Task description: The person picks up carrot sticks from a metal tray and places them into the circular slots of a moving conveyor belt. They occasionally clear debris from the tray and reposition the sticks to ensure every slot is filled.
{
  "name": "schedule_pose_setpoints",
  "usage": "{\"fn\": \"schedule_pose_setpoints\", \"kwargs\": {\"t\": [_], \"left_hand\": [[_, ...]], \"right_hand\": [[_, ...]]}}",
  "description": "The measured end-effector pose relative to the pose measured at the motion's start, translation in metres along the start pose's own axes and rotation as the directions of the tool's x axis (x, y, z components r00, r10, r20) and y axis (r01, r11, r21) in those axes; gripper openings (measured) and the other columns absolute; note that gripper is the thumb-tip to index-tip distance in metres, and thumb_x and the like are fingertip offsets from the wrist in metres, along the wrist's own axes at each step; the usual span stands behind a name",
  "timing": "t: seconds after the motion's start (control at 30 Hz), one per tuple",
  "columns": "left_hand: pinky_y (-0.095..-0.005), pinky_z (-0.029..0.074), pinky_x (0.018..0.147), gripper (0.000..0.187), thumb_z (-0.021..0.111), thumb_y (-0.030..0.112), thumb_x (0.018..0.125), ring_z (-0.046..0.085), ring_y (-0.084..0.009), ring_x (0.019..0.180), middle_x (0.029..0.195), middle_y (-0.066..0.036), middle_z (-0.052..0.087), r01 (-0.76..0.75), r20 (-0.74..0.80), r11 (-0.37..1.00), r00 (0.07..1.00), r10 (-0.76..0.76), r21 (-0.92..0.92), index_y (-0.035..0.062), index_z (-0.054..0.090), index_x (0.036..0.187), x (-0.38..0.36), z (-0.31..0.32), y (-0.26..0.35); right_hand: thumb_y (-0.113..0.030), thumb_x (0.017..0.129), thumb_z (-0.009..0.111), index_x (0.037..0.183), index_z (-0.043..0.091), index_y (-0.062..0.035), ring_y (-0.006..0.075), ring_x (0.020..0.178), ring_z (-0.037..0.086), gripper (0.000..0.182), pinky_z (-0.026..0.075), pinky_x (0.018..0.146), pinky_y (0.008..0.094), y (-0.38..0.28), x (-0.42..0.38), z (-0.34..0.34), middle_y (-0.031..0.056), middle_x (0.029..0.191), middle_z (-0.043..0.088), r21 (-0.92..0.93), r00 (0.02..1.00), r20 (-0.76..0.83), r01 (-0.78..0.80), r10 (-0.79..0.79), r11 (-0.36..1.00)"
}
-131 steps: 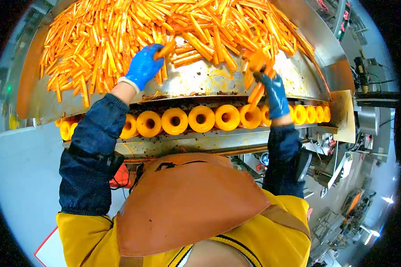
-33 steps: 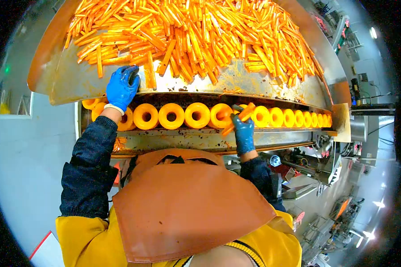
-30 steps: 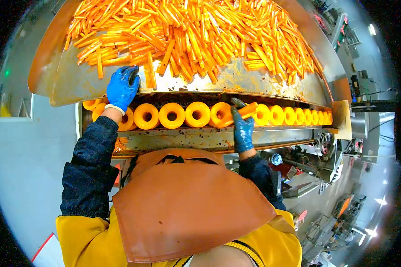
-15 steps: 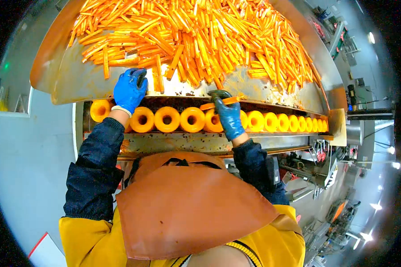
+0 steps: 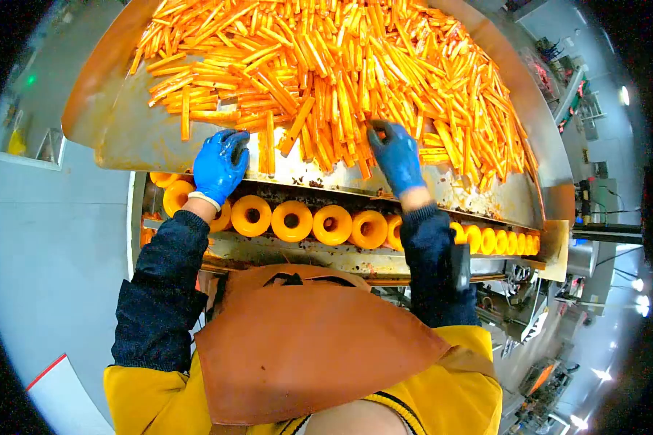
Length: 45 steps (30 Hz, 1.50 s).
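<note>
A heap of orange sticks (image 5: 319,80) lies on a metal tray (image 5: 127,134). At the tray's near edge is my left hand (image 5: 221,167), in a blue glove. Its fingers are loosely curled with a gap to the thumb, and nothing shows between them. My right hand (image 5: 399,158), in a darker blue glove, reaches over the tray to the heap's lower edge. Its thumb and forefinger are apart beside the sticks, with no stick visible in them. Below both hands runs a row of yellow-orange funnel-shaped cups (image 5: 292,221) with dark round holes; my left wrist and right forearm cover some.
A metal ledge (image 5: 308,252) runs along the near side of the cups. A beige plate (image 5: 555,250) stands at the row's right end. Machinery and floor lie off to the right; a grey wall (image 5: 51,239) is at left.
My right hand, which held an orange stick over the cups, has moved up to the heap and no longer holds that stick. My left hand stays near the tray's edge. The view has shifted slightly.
</note>
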<state>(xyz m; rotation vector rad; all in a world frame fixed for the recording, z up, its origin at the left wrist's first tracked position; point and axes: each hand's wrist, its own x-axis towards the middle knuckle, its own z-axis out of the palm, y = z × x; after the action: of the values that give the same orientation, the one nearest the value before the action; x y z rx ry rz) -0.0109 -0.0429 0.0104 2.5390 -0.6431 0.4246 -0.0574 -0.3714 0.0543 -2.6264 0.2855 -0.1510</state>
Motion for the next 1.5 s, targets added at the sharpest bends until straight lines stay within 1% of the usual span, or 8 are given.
{"fn": "schedule_pose_setpoints", "kwargs": {"t": [0.4, 0.63, 0.83, 0.93, 1.17, 1.3, 1.43, 1.5], "left_hand": [[-0.0403, 0.045, 0.088, 0.047, 0.063, 0.038, 0.079, 0.054, -0.0319, 0.105, 0.114, -0.015, 0.057, 0.095, 0.093, 0.977, 0.993, -0.079, -0.192, 0.0157, 0.055, 0.119, 0.068, 0.017, 0.065], [-0.0471, 0.046, 0.084, 0.079, 0.06, 0.047, 0.076, 0.053, -0.0391, 0.105, 0.121, -0.022, 0.05, 0.205, 0.431, 0.946, 0.852, -0.299, 0.251, 0.0099, 0.03, 0.139, 0.122, 0.067, 0.135], [-0.0469, 0.048, 0.078, 0.066, 0.056, 0.025, 0.08, 0.06, -0.0393, 0.089, 0.108, -0.022, 0.058, 0.062, 0.544, 0.986, 0.828, -0.137, 0.154, 0.0182, 0.029, 0.14, 0.114, 0.048, 0.07], [-0.0456, 0.048, 0.08, 0.058, 0.057, 0.017, 0.078, 0.059, -0.0382, 0.094, 0.11, -0.02, 0.058, 0.076, 0.468, 0.993, 0.877, -0.112, 0.095, 0.0203, 0.04, 0.134, 0.107, 0.04, 0.051], [-0.0331, 0.046, 0.085, 0.05, 0.065, 0.026, 0.08, 0.061, -0.0244, 0.096, 0.109, -0.016, 0.061, 0.225, -0.009, 0.913, 0.97, -0.243, -0.34, 0.0028, 0.05, 0.122, 0.088, 0.018, 0.033], [-0.0286, 0.047, 0.08, 0.036, 0.064, 0.017, 0.081, 0.06, -0.0156, 0.087, 0.098, -0.005, 0.062, 0.43, 0.332, 0.334, 0.89, -0.313, -0.839, 0.0019, 0.056, 0.112, 0.061, -0.012, 0.069], [-0.0276, 0.046, 0.082, 0.032, 0.065, 0.014, 0.08, 0.059, -0.0148, 0.089, 0.099, -0.006, 0.062, 0.575, 0.529, 0.05, 0.781, -0.332, -0.817, 0.0009, 0.058, 0.109, 0.045, 0.003, 0.092], [-0.0282, 0.044, 0.085, 0.034, 0.064, 0.014, 0.081, 0.058, -0.0153, 0.093, 0.102, -0.007, 0.062, 0.375, 0.327, 0.319, 0.925, -0.196, -0.87, 0.0006, 0.057, 0.112, 0.048, 0.006, 0.103]], "right_hand": [[-0.03, 0.071, 0.069, 0.115, 0.053, -0.0087, 0.0356, 0.081, 0.061, 0.052, 0.051, 0.068, 0.0446, 0.016, -0.003, 0.016, 0.0177, 0.093, 0.06, -0.226, 0.965, 0.113, 0.258, -0.238, 0.939], [-0.035, 0.071, 0.071, 0.126, 0.043, -0.0088, 0.0379, 0.09, 0.059, 0.067, 0.049, 0.075, 0.0458, 0.0, 0.008, 0.021, 0.0216, 0.102, 0.059, -0.33, 0.988, 0.133, 0.117, -0.076, 0.937], [-0.023, 0.072, 0.071, 0.11, 0.058, -0.0037, 0.0296, 0.082, 0.064, 0.045, 0.051, 0.074, 0.0375, 0.081, 0.004, 0.004, 0.0185, 0.095, 0.065, 0.222, 0.996, -0.045, -0.059, 0.071, 0.973], [-0.009, 0.076, 0.068, 0.11, 0.059, -0.0035, 0.0138, 0.075, 0.058, 0.036, 0.048, 0.069, 0.0266, 0.102, 0.001, -0.006, 0.0026, 0.085, 0.063, 0.832, 0.97, -0.117, -0.022, 0.214, 0.554], [-0.006, 0.079, 0.066, 0.114, 0.055, -0.003, 0.0122, 0.074, 0.058, 0.037, 0.046, 0.064, 0.0236, 0.079, -0.068, -0.065, 0.0044, 0.085, 0.061, 0.899, 0.894, -0.118, -0.089, 0.432, 0.429], [-0.006, 0.079, 0.063, 0.114, 0.054, -0.002, 0.0138, 0.075, 0.058, 0.036, 0.047, 0.069, 0.0243, 0.057, -0.107, -0.044, 0.0043, 0.088, 0.059, 0.997, 0.881, -0.069, 0.042, 0.468, 0.066], [-0.012, 0.08, 0.069, 0.106, 0.058, -0.0056, 0.0119, 0.078, 0.057, 0.03, 0.046, 0.07, 0.025, 0.051, -0.08, -0.015, 0.0025, 0.09, 0.061, 0.955, 0.824, -0.219, 0.071, 0.522, 0.288], [-0.019, 0.076, 0.073, 0.106, 0.057, -0.0026, 0.0197, 0.08, 0.059, 0.037, 0.047, 0.073, 0.0301, 0.042, -0.054, -0.011, 0.009, 0.093, 0.063, 0.544, 0.772, -0.596, 0.187, 0.22, 0.818]]}}
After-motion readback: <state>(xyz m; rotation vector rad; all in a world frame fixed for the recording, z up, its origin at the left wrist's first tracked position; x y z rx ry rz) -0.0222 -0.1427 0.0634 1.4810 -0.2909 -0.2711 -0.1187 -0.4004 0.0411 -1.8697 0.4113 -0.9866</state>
